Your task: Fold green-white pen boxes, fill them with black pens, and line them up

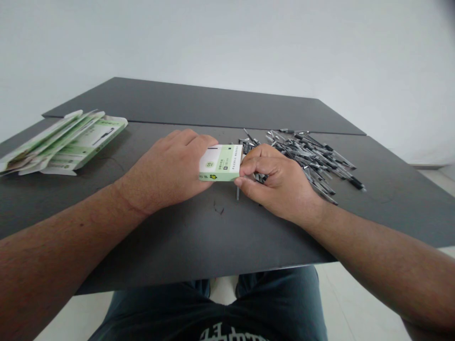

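A small green and white pen box (pixel 222 161) is held over the middle of the dark table. My left hand (pixel 174 166) is wrapped over the box's left part and hides it. At the right end, my right hand (pixel 273 177) pinches the edge of the box between thumb and fingers; the end flap there is mostly covered. Just behind and beside my right hand spreads a heap of clear and black pens (pixel 316 158). One pen (pixel 238 192) shows partly below the box.
Several flattened or open green and white boxes (pixel 88 142) lie stacked at the left of the table. Across the dark table (pixel 170 255) runs a seam towards the back, with a pale wall behind. My legs are under the front edge.
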The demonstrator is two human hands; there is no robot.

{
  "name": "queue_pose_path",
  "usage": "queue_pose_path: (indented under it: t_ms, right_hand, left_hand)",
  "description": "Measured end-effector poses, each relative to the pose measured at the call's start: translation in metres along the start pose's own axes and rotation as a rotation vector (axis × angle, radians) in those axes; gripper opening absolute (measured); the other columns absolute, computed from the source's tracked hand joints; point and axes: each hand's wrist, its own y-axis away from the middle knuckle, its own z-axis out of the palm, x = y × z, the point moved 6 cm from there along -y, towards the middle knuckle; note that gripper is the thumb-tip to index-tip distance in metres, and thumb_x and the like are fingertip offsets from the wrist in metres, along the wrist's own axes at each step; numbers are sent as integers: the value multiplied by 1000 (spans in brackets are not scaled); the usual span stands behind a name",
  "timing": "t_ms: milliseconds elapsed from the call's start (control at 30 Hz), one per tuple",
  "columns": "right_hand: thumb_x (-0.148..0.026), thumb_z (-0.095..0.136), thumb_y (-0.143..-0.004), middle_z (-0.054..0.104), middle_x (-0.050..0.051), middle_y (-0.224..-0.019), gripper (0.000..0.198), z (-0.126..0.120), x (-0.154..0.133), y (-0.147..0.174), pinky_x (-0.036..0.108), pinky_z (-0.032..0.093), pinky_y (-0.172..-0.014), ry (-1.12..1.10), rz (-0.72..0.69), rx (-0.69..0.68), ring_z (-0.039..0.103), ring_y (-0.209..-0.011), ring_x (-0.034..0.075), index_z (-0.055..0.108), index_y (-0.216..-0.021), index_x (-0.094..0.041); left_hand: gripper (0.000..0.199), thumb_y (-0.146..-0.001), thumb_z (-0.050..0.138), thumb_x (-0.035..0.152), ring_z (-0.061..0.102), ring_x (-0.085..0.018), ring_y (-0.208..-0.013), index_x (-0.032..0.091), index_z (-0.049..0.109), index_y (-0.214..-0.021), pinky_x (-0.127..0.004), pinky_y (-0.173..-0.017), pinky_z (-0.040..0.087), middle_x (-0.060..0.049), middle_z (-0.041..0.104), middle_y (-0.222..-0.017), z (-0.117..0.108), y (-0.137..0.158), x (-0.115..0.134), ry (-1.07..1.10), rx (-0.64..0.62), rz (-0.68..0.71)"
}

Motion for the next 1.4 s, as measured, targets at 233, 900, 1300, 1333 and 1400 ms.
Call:
queue_pose_path:
  t_ms: [233, 900, 1300, 1333, 1400]
  right_hand:
    - [-22, 86, -97, 80, 6, -108, 8, -6, -2, 0, 43, 62, -92, 17, -90, -8, 75, -102, 26, 81, -99, -28]
    - [-29, 86, -99, 84, 10, -119, 29, -31, -7, -4, 54, 64, -99, 55, -415, 92, 77, -111, 31, 77, -127, -26]
    - [-28, 87, -103, 90, 7, -124, 18, -29, -6, -6, 57, 63, -108, 128, -412, 55, 83, -116, 32, 88, -122, -31]
    - [-28, 87, -104, 90, 7, -123, 18, -29, -7, -6, 57, 63, -108, 130, -417, 54, 83, -116, 32, 87, -122, -30]
    - [-28, 87, -104, 91, 7, -121, 17, -29, -7, -6, 57, 64, -108, 127, -420, 57, 84, -115, 32, 87, -121, -30]
  left_hand:
    - [60, -98, 74, 43, 76, -44, -125, 17, 67, -151, -58, -115, 60, -21, 78, -135, 4, 0, -4, 6, 10, 24]
    - [67, -97, 73, 52, 74, -39, -137, 18, 66, -154, -51, -124, 56, -18, 78, -146, 0, -4, -7, 149, -42, -38]
    - [64, -96, 74, 49, 74, -40, -135, 18, 67, -151, -53, -123, 57, -19, 78, -143, 2, -3, -4, 173, -46, 6]
    - [63, -96, 74, 49, 74, -40, -135, 19, 67, -151, -53, -123, 57, -19, 78, -143, 1, -3, -4, 175, -48, 6]
    - [63, -96, 74, 48, 74, -39, -135, 18, 67, -151, -53, -122, 57, -19, 77, -143, 0, -3, -3, 183, -43, 11]
